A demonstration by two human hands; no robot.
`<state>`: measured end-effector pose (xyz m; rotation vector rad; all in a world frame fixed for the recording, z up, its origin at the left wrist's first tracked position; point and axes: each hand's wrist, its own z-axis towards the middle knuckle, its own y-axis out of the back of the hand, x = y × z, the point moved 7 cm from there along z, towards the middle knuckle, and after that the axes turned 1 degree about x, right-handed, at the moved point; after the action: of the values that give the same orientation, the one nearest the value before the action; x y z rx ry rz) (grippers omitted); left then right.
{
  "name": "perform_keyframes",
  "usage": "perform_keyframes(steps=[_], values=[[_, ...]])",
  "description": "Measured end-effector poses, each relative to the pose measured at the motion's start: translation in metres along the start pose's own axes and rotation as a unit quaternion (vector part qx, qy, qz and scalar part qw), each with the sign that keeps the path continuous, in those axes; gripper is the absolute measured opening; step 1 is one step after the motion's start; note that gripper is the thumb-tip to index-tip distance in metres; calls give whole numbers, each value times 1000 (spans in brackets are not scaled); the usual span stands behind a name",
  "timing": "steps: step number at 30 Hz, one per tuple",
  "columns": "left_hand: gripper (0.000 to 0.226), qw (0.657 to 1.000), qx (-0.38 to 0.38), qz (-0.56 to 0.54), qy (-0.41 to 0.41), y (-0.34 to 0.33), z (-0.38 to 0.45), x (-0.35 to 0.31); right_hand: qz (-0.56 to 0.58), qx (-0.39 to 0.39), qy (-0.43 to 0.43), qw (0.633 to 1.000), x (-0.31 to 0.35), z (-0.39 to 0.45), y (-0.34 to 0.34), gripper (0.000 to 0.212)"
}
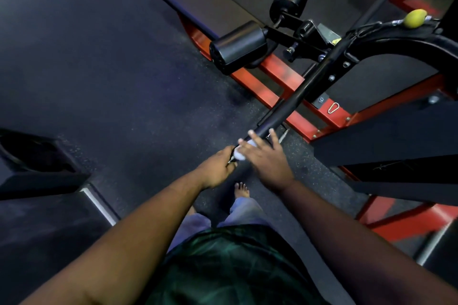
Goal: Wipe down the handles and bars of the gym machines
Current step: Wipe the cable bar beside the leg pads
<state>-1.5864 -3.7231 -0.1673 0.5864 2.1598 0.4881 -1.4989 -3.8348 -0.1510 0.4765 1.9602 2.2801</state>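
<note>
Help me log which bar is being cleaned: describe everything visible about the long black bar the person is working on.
The long black bar runs diagonally from the machine's black frame down toward the person. It looks like matte metal, with a darker grip sleeve near its near end. The left hand grips the very tip; the right hand, fingers spread, presses a small white cloth onto the bar just above it. Behind it lie the red base rails.

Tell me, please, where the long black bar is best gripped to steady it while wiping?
Probably at its near end, where the left hand grips now, coming from below-left. The long black bar slants away up-right, leaving its shaft free for the white cloth under the right hand.
</note>
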Motion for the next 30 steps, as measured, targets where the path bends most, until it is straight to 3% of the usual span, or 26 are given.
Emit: perform_keyframes(steps=[4,6,9,13,17,18,20,23,30], values=[[46,1000,-1,0,15,-4,0,3,6,-30,-165,986,-99,11,33,54],[46,1000,-4,-3,17,-5,-2,2,22,-35,-192,980,-111,15,39,54],[45,1000,-7,-3,23,-2,-2,2,26,-35,-144,989,-65,15,24,59],[46,1000,-9,-4,6,2,-1,2,44,17,-66,997,18,-1,-13,44],[43,1000,-4,0,6,-3,-3,0,-20,9,7,1000,7,0,-3,38],[42,1000,-2,3,11,-4,-3,-1,-45,1,5,999,-11,4,5,41],[42,1000,-6,-2,21,-6,-3,-2,-66,-10,-79,995,-59,13,26,47],[45,999,-20,-7,30,-5,-3,2,-27,-28,-173,984,-94,15,40,44],[42,998,-42,-41,16,-1,-6,6,94,-1,-16,995,32,-5,-10,48]])
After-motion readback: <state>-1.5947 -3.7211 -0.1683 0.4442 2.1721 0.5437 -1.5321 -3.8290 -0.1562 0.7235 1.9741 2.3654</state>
